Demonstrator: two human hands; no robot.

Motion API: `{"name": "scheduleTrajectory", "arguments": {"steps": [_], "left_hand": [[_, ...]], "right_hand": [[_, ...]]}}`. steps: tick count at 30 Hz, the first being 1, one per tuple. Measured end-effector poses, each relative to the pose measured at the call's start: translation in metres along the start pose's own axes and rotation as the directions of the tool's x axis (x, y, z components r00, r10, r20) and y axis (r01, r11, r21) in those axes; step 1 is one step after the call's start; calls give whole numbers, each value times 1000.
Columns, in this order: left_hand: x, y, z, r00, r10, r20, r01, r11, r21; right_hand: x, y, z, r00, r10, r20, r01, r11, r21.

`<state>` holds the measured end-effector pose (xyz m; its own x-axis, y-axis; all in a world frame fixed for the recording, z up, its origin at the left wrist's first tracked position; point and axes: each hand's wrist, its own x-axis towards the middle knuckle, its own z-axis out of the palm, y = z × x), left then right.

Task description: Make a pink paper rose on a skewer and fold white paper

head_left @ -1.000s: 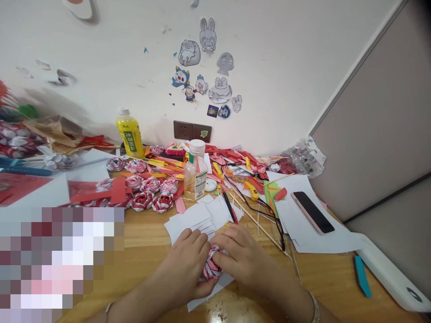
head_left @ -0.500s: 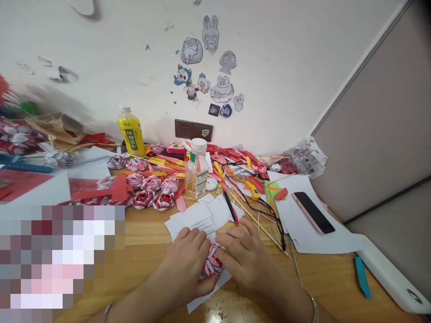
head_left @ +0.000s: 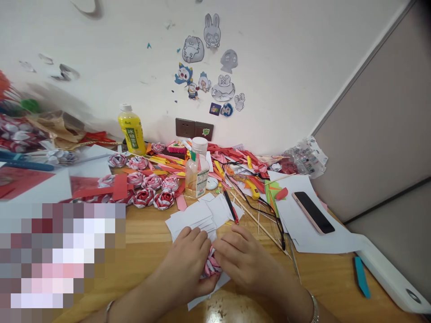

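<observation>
Between my two hands is a pink and white folded paper flower (head_left: 212,264), low in the middle of the head view. My left hand (head_left: 190,262) wraps round its left side, thumb below and fingers over the top. On the other side, my right hand (head_left: 240,260) has its curled fingers pressed against the flower's right edge. Much of the flower is hidden behind the fingers. White paper pieces (head_left: 191,217) lie just beyond my hands, and another white sheet shows beneath them.
Finished paper flowers (head_left: 164,198) sit in rows to the left. Behind stand a half-drained bottle (head_left: 198,172) and a yellow drink bottle (head_left: 131,130). Coloured paper strips (head_left: 232,157) pile along the wall. A phone (head_left: 313,212) rests on white sheets at right, near a teal cutter (head_left: 362,277).
My right hand's fingers have drawn in and curled closer over the flower; its index finger was raised before. The left hand keeps its hold.
</observation>
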<state>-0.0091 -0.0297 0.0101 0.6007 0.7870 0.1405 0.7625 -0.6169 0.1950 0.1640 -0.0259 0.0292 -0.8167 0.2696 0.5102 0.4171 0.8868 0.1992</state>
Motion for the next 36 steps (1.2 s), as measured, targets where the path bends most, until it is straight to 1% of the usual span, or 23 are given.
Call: {"name": "scheduleTrajectory", "arguments": {"steps": [4, 8, 13, 16, 18, 21, 23, 26, 29, 31, 36], "left_hand": [[0, 0, -1, 1000, 1, 8, -1, 1000, -7], [0, -1, -1, 1000, 14, -2, -14, 1000, -21], [0, -1, 0, 1000, 20, -16, -20, 1000, -5], [1, -2, 1, 999, 20, -37, -21, 1000, -20], [2, -3, 2, 998, 8, -57, -11, 999, -50], [4, -6, 2, 995, -27, -94, 19, 997, -81], [4, -8, 1, 993, -40, -108, 32, 997, -77], [4, -9, 1, 994, -24, -109, 19, 999, -47], [4, -9, 1, 994, -1, -109, 0, 1000, -12], [4, -9, 2, 993, 7, -114, -6, 1000, 3], [4, -9, 3, 991, 11, -130, -7, 1000, 30]], "right_hand": [[-1, 2, 2, 1000, 15, 0, -15, 1000, 6], [-3, 3, 2, 994, 83, -72, -82, 997, 12], [-2, 3, 3, 998, 40, -46, -39, 999, 27], [-1, 3, 4, 998, 40, -44, -39, 999, 36], [-1, 5, 3, 995, 77, -56, -73, 995, 73], [-3, 9, 2, 975, 205, -90, -189, 968, 166], [-4, 12, 1, 964, 251, -89, -229, 952, 204], [-5, 13, 3, 977, 210, -45, -198, 961, 191], [-6, 12, 5, 986, 164, 4, -163, 977, 134], [-6, 11, 6, 990, 142, 17, -143, 985, 95], [-5, 8, 5, 989, 130, 72, -136, 988, 80]]}}
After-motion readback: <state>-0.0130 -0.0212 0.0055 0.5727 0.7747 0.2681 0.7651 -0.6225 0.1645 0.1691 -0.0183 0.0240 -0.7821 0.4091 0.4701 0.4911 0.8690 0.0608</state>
